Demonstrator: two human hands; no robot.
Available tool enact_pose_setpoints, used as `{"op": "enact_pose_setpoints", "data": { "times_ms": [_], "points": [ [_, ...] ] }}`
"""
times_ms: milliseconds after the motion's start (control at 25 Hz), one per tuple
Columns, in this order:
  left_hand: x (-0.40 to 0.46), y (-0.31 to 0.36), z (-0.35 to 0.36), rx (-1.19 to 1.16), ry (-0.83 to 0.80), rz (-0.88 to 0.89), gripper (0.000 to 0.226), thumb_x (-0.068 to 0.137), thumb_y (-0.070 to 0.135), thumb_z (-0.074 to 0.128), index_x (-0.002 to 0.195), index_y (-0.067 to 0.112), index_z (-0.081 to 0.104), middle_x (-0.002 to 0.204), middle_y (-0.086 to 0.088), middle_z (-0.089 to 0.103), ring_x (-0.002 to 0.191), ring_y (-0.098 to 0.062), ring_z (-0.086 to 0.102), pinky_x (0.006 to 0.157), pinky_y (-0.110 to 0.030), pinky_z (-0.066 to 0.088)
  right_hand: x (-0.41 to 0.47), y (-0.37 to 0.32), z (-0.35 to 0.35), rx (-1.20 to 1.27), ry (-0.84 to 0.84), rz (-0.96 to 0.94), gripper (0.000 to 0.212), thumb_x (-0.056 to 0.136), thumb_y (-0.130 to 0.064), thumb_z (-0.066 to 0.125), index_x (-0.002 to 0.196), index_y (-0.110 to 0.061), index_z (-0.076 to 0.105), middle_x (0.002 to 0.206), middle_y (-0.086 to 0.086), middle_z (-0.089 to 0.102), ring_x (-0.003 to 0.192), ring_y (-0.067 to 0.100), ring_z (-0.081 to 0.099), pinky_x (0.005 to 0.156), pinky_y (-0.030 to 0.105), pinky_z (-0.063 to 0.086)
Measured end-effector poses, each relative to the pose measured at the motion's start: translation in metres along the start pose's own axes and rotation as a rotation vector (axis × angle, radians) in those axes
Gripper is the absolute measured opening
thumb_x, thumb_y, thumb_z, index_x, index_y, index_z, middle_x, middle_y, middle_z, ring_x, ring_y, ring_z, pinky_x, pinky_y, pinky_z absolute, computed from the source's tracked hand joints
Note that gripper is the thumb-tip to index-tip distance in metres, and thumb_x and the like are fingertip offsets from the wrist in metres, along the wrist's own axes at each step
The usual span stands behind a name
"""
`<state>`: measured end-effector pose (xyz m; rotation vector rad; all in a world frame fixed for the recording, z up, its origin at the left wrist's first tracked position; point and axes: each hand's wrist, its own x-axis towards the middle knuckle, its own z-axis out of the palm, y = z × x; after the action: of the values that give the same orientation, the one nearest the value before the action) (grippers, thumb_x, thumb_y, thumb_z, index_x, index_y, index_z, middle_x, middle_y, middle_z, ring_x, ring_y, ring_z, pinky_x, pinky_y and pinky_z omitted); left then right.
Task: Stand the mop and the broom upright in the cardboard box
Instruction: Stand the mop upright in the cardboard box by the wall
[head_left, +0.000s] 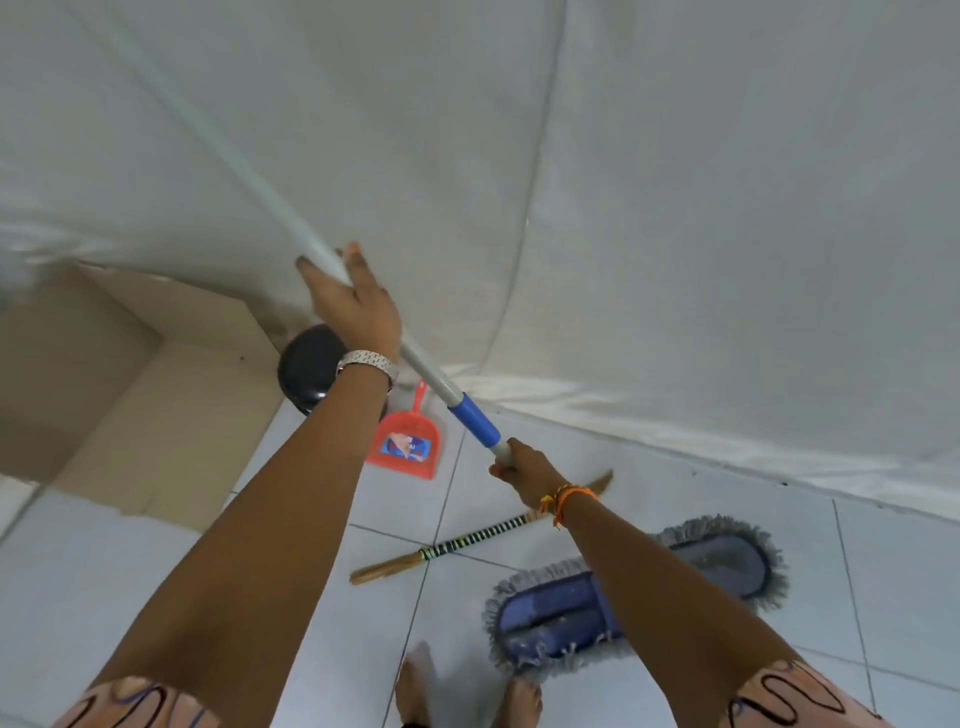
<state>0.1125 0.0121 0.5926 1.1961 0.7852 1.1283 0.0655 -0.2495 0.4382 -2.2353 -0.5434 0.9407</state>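
Head view: person is standing barefoot on a white tiled floor (909, 597), both arms stretched fwd & down. The left hand (353, 306), w/ a silver metal wristwatch (366, 361) on its wrist, is wrapping around the white upper shaft of the long mop w/ white pole and blue grip sleeve (415, 364); fingers curled closed on it. The right hand (524, 470), w/ orange thread bracelets (563, 499) at the wrist, is gripping the same pole lower down, just below the blue sleeve, also closed tight around it. Pole is slanting diagonally, running from upper left down toward lower right. The mop's flat blue pad w/ grey fringe is lying on the floor at lower right, partly hidden behind the right forearm. The straw broom w/ black-and-yellow wrapped handle (467, 543) is lying flat on the tiles betw. the arms, apart from both hands. The open brown cardboard box (171, 415) is sitting at left, against a white cloth backdrop (675, 182). Just beside the box's right edge, a round black container (306, 366) is showing behind the left wrist, and a red plastic dustpan (410, 441) is lying on the floor near it. Bare feet (467, 691) are showing at bottom centre.
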Motion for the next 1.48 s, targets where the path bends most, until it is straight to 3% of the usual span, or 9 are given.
{"op": "enact_pose_setpoints", "data": {
  "times_ms": [160,320,480,560,640,840,1000,1280,1480],
  "points": [
    [-0.029,0.087,-0.009,0.153,-0.171,0.179,0.041,0.095,0.045,0.056,0.111,0.009,0.046,0.079,-0.004,0.063,0.053,-0.030,0.062,0.046,-0.045,0.057,-0.007,-0.051,0.004,0.062,-0.004,-0.048,0.016,0.091,-0.027,0.057,0.091,-0.016,0.046,0.083,0.002,0.054,0.073,0.018,0.048,0.074,0.034,0.042],
    [-0.002,0.134,-0.018,0.300,-0.296,0.323,0.031,0.098,0.037,0.056,0.104,0.008,0.045,0.072,-0.006,0.061,0.050,-0.035,0.059,0.042,-0.045,0.051,0.004,-0.113,0.030,0.088,-0.034,-0.079,0.014,0.093,-0.026,0.055,0.099,-0.017,0.046,0.093,0.005,0.056,0.083,0.020,0.051,0.080,0.035,0.043],
    [0.048,0.162,-0.051,0.320,-0.380,0.430,0.023,0.100,0.028,0.058,0.100,0.014,0.040,0.067,0.013,0.051,0.043,-0.007,0.048,0.043,-0.033,0.051,0.027,-0.188,0.081,0.148,-0.030,-0.114,0.012,0.094,-0.021,0.052,0.101,-0.013,0.047,0.090,0.006,0.057,0.085,0.020,0.052,0.085,0.039,0.046],
    [0.080,0.170,-0.076,0.329,-0.426,0.473,0.022,0.100,0.026,0.059,0.101,0.013,0.041,0.066,0.015,0.049,0.041,-0.003,0.048,0.042,-0.025,0.047,0.039,-0.227,0.112,0.187,-0.023,-0.128,0.008,0.095,-0.019,0.051,0.097,-0.013,0.046,0.080,-0.003,0.053,0.078,0.015,0.049,0.079,0.031,0.045],
    [0.106,0.178,-0.098,0.331,-0.471,0.498,0.022,0.100,0.025,0.060,0.100,0.013,0.042,0.065,0.015,0.048,0.041,-0.002,0.048,0.043,-0.022,0.044,0.053,-0.258,0.139,0.201,-0.011,-0.145,0.009,0.094,-0.022,0.051,0.096,-0.014,0.047,0.078,-0.007,0.052,0.076,0.013,0.050,0.081,0.034,0.046],
    [0.180,0.198,-0.157,0.314,-0.558,0.517,0.022,0.099,0.026,0.061,0.096,0.015,0.042,0.062,0.010,0.047,0.042,-0.011,0.042,0.041,-0.036,0.047,0.086,-0.339,0.205,0.265,0.031,-0.198,0.011,0.093,-0.022,0.054,0.094,-0.013,0.048,0.083,0.005,0.052,0.081,0.020,0.050,0.080,0.040,0.046],
    [0.239,0.207,-0.197,0.314,-0.588,0.501,0.022,0.099,0.030,0.061,0.091,0.027,0.041,0.065,0.002,0.049,0.045,-0.018,0.044,0.040,-0.046,0.048,0.110,-0.396,0.251,0.274,0.029,-0.194,0.014,0.093,-0.026,0.054,0.095,-0.013,0.048,0.082,0.002,0.053,0.079,0.020,0.050,0.080,0.041,0.047],
    [0.356,0.186,-0.248,0.337,-0.605,0.413,0.022,0.097,0.033,0.061,0.092,0.026,0.040,0.069,0.005,0.051,0.041,-0.011,0.044,0.042,-0.031,0.045,0.187,-0.468,0.321,0.262,-0.010,-0.175,0.021,0.093,-0.031,0.055,0.098,-0.012,0.047,0.079,0.000,0.051,0.078,0.020,0.049,0.076,0.037,0.044],
    [0.457,0.156,-0.276,0.271,-0.710,0.325,0.032,0.096,0.039,0.060,0.098,0.015,0.038,0.060,0.003,0.047,0.037,-0.022,0.042,0.040,-0.028,0.044,0.266,-0.528,0.361,0.279,-0.006,-0.167,0.017,0.094,-0.026,0.054,0.096,-0.010,0.049,0.083,0.004,0.055,0.081,0.022,0.052,0.082,0.044,0.048]
  ]
}}
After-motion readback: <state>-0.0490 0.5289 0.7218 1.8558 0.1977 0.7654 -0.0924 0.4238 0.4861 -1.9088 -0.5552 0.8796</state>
